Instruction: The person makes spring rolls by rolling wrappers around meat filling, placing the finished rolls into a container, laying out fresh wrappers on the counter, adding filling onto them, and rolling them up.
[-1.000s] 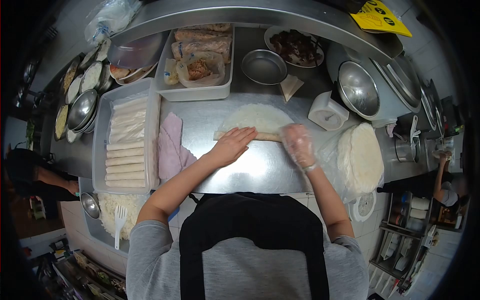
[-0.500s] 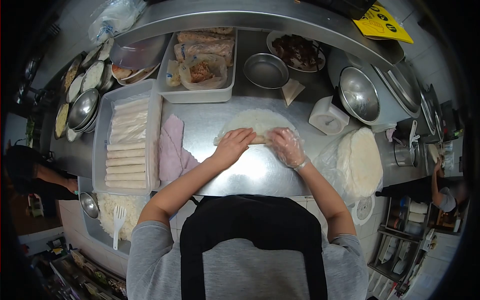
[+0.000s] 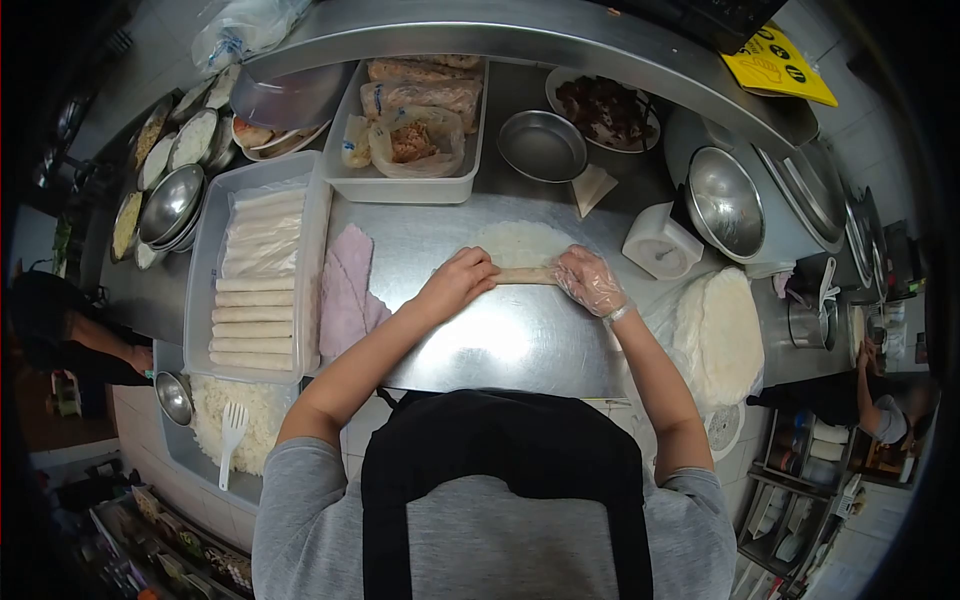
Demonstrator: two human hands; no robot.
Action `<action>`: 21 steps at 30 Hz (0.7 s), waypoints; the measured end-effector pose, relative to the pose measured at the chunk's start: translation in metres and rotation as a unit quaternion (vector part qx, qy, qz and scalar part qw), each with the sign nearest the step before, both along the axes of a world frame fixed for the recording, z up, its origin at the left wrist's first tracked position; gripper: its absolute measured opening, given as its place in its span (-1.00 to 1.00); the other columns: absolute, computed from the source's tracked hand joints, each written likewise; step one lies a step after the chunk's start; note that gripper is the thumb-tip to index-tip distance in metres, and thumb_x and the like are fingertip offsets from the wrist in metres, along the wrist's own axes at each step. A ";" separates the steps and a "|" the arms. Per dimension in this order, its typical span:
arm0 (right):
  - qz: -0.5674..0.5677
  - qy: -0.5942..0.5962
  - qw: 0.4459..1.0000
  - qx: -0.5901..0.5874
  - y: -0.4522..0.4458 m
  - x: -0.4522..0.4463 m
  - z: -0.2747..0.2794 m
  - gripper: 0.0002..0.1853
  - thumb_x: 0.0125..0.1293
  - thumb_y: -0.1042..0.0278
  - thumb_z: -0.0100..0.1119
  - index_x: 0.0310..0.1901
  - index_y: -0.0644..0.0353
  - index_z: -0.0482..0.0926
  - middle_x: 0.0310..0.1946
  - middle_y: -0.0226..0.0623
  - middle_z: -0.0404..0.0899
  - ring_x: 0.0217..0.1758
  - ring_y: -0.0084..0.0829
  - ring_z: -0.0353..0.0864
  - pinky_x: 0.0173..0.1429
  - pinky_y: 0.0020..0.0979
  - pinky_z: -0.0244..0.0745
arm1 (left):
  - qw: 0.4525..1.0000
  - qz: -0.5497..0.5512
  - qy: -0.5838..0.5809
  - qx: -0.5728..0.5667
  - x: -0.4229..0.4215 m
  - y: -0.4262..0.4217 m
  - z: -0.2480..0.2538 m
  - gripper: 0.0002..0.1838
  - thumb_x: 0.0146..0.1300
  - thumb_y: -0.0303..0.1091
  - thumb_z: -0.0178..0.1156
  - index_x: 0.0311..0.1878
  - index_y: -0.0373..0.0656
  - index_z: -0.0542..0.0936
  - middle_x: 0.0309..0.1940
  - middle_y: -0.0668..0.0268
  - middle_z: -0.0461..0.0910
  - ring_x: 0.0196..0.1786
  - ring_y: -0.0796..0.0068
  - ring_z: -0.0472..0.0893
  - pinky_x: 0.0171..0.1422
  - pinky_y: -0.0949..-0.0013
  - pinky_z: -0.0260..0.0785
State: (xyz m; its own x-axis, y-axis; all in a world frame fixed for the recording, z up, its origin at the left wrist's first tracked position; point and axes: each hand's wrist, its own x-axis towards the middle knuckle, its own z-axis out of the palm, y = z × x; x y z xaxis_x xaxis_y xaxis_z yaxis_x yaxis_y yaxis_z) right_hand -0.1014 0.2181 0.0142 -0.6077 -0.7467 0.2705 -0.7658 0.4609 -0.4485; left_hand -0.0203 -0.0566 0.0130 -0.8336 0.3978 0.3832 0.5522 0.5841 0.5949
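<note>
On the steel table, a thin, pale round wrapper (image 3: pixel 522 240) lies partly wound into a spring roll (image 3: pixel 525 275) along its near edge. My bare left hand (image 3: pixel 460 282) is closed over the roll's left end, fingers bent. At the opposite end, my right hand (image 3: pixel 590 278), in a clear plastic glove, grips the roll with curled fingers. The filling is hidden inside. To the left, a plastic tub (image 3: pixel 309 270) contains rows of finished rolls, some under plastic film.
A pink cloth (image 3: pixel 347 285) lies beside the tub. Stacked wrappers (image 3: pixel 718 335) and a white scale (image 3: pixel 662 243) stand right. Behind are a tub of bagged filling (image 3: pixel 402 190), a metal bowl (image 3: pixel 542 146) and a plate of dark food (image 3: pixel 603 112). Other people work at both sides.
Both hands have drawn apart along the roll, uncovering more of its middle. The flat part of the wrapper looks shorter. The whole view has shifted slightly.
</note>
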 end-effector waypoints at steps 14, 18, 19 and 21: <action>-0.101 0.061 0.987 0.111 0.004 -0.016 0.004 -0.77 0.32 0.17 0.06 -0.29 0.17 0.41 -0.40 -0.13 0.55 -0.29 -0.06 0.59 -0.26 -0.11 0.46 | 0.982 0.131 -0.130 -0.032 -0.016 -0.004 0.007 -0.83 0.20 -0.36 0.20 -0.17 -0.18 0.63 -0.26 0.22 0.57 -0.10 0.19 0.55 -0.02 0.24 0.40; -0.094 0.074 0.986 0.118 0.002 -0.020 0.009 -0.76 0.32 0.16 0.06 -0.31 0.17 0.41 -0.43 -0.11 0.55 -0.32 -0.06 0.59 -0.27 -0.11 0.47 | 0.983 0.131 0.008 -0.127 -0.014 0.008 0.007 -0.72 0.16 -0.46 0.15 -0.03 -0.20 0.57 -0.08 0.25 0.55 0.05 0.21 0.51 0.08 0.21 0.36; -0.090 0.074 0.986 0.123 0.002 -0.021 0.010 -0.76 0.32 0.16 0.07 -0.32 0.18 0.42 -0.44 -0.11 0.55 -0.34 -0.05 0.59 -0.27 -0.11 0.48 | 0.988 0.076 0.047 -0.123 -0.012 0.012 0.004 -0.64 0.12 -0.49 0.13 0.03 -0.22 0.53 0.03 0.25 0.52 0.12 0.21 0.47 0.15 0.20 0.33; -0.084 0.075 0.985 0.128 0.000 -0.022 0.010 -0.75 0.32 0.16 0.07 -0.33 0.18 0.42 -0.45 -0.10 0.55 -0.36 -0.04 0.59 -0.28 -0.11 0.48 | 0.989 0.024 0.086 -0.118 -0.006 0.022 -0.004 -0.56 0.08 -0.53 0.10 0.10 -0.24 0.49 0.13 0.24 0.48 0.19 0.21 0.43 0.23 0.18 0.31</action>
